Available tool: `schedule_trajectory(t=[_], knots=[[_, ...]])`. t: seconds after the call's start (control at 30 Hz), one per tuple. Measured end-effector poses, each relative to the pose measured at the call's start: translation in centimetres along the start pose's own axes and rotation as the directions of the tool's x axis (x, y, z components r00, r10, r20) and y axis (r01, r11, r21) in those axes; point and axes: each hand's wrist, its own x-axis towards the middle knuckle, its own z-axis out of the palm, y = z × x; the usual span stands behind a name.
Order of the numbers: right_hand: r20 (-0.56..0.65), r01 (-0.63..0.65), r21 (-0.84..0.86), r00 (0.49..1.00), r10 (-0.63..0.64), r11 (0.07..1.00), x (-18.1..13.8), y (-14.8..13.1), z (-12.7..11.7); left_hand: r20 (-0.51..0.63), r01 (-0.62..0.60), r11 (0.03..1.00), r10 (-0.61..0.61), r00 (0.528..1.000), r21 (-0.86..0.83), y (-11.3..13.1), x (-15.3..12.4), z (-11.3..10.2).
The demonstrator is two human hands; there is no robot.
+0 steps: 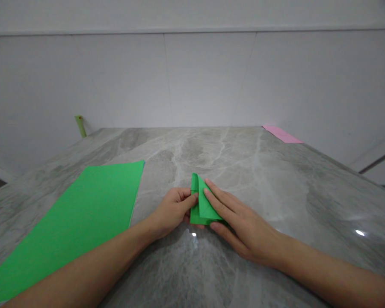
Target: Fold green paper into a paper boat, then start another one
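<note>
Folded green paper [204, 208] lies between the person's two hands, low over the grey marbled table [192, 154], near the middle. Its narrow end points away from the person, towards the white wall [205, 77]; the broad edge faces the person. The straight left side runs nearly directly away, while a slanting flap edge drops off to the right. Long axis uncertain: the right corner is hidden under fingers. Left hand [171, 211] pinches the left side, thumb on top. Right hand [244, 226] has fingers laid on the flap, thumb by the near edge; can't tell whether they close on it. To the left, a large green sheet [93, 205], its long axis slanting away and rightward. Pink paper [282, 134] at the far right edge.
</note>
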Motion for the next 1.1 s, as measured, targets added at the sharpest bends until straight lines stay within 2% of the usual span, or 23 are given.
schedule_trajectory(t=[0.23,0.4,0.53,0.63,0.8,0.97,1.1], knots=[[0.027,0.03,0.014,0.999,-0.03,0.999,-0.2,0.0,0.3,-0.021,0.006,0.998,-0.008,1.0,-0.06,-0.2,0.1,0.2],[-0.122,0.028,0.138,0.992,-0.011,0.99,-0.5,0.7,0.7,-0.108,-0.04,0.989,0.025,0.994,-0.143,0.1,-0.2,0.2],[-0.182,0.031,0.186,0.983,0.004,0.982,-0.7,1.0,0.8,-0.07,-0.065,0.979,0.052,0.996,-0.194,0.4,-0.3,-0.2],[-0.186,0.028,0.203,0.982,0.01,0.979,-0.7,0.9,0.8,-0.089,-0.088,0.984,0.075,0.993,-0.152,0.4,-0.3,-0.5],[-0.186,0.045,0.221,0.983,-0.003,0.974,-0.3,0.5,0.4,-0.211,-0.201,0.978,0.21,0.955,0.063,0.8,-0.3,-0.3],[-0.214,0.033,0.242,0.977,0.02,0.97,-0.2,0.3,0.0,-0.253,-0.207,0.975,0.221,0.942,0.081,1.3,-0.4,-0.1],[-0.178,0.037,0.262,0.984,0.011,0.964,-0.3,0.3,0.0,-0.296,-0.22,0.963,0.257,0.92,0.153,1.2,-0.5,-0.3]])
